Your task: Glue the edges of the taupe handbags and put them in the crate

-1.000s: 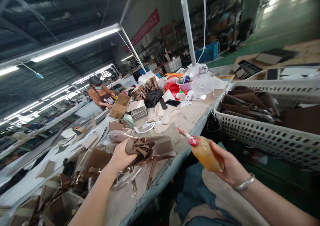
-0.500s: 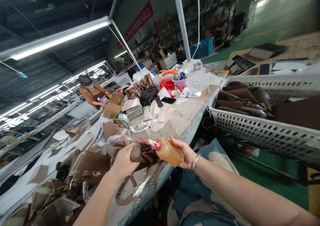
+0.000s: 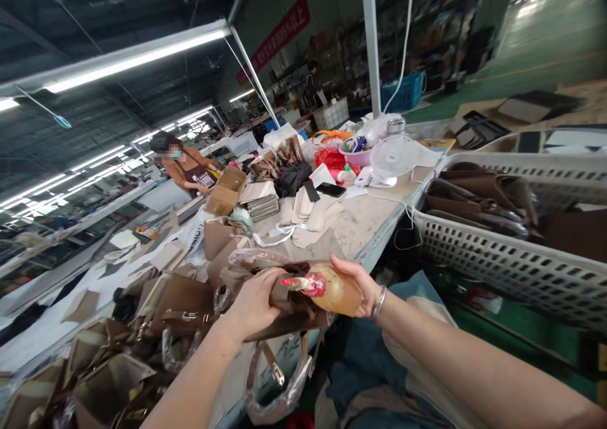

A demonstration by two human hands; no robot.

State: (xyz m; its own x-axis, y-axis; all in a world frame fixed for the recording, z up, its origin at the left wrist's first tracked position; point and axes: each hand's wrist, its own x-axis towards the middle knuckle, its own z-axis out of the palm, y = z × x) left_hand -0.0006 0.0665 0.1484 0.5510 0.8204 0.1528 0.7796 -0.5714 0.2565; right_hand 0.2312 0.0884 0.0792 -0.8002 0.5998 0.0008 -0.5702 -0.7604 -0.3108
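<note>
My left hand (image 3: 256, 305) is closed on the edge of a brown handbag (image 3: 296, 318), whose plastic-wrapped handle (image 3: 279, 404) hangs down over the table edge. In my right hand (image 3: 358, 283) is a glue bottle (image 3: 336, 290), amber and squeezable, with a red and whitish crusted nozzle. The bottle lies tilted, its nozzle pointing left towards my left hand and over the bag. Whether the tip touches the bag I cannot tell. My left fingertips are partly hidden in the bag's folds.
More brown handbags (image 3: 184, 302) crowd the table at left. Ahead lie stacked beige pieces (image 3: 260, 201), a phone (image 3: 331, 190), a small white fan (image 3: 391, 157) and an open carton (image 3: 226, 190). A white basket (image 3: 502, 245) holding brown bags stands at right. A co-worker (image 3: 187, 166) is across the table.
The view has shifted, so the surroundings sit further right. The bag has turned, with its handle hanging more in view. The bottle's nozzle now points more towards me, beside my left fingers.
</note>
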